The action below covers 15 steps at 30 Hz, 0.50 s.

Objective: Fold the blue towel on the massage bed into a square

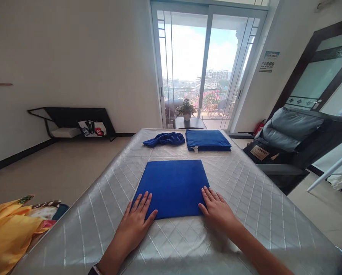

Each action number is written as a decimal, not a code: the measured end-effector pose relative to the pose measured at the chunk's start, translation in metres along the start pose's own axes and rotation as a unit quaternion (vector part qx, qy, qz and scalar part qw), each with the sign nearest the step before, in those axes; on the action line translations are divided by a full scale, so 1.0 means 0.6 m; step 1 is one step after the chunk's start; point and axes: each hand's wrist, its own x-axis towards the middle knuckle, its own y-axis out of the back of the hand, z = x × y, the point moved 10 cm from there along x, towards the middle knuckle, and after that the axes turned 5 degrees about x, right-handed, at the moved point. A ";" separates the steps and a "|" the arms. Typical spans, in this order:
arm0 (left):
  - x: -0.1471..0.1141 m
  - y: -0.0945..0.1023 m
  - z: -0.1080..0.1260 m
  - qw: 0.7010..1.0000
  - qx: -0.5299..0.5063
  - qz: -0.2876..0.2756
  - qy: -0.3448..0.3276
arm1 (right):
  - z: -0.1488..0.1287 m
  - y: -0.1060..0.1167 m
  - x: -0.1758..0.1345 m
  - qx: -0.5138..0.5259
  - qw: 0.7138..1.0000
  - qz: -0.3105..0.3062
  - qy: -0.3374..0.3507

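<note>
A flat blue folded cloth (173,187) lies squarely in front of me on the silver quilted table cover (176,244). My left hand (135,221) rests on its near left corner, fingers stretched out and thumb spread. On its near right edge lies my right hand (216,208), also flat with the fingers extended. Neither hand grips anything. Farther back sits a thicker stack of folded blue cloth (208,140) with a small white tag at its front edge. Left of that stack is a crumpled blue cloth (164,139).
Yellow and patterned fabrics (13,229) are heaped at the lower left. A black leather recliner (285,141) stands to the right. Beyond the far edge are a potted plant (187,109) on a chair and a sliding glass door (209,65). A printed bag (92,129) leans by the left wall.
</note>
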 end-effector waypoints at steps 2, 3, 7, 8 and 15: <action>0.000 0.000 -0.002 1.000 0.002 0.010 -0.002 | -0.008 0.019 0.018 -0.009 1.000 -0.003 0.006; 0.000 0.000 -0.003 1.000 0.004 0.014 -0.003 | -0.014 0.031 0.030 -0.011 1.000 0.003 0.011; -0.001 -0.001 -0.004 1.000 0.008 0.011 -0.007 | -0.032 0.058 0.087 -0.007 0.999 0.035 0.022; -0.001 -0.002 -0.004 1.000 0.009 0.009 -0.008 | -0.031 0.058 0.100 -0.003 0.999 0.042 0.018; -0.005 -0.010 -0.023 0.999 0.020 0.046 0.016 | 0.001 0.018 0.140 0.049 0.996 0.072 -0.014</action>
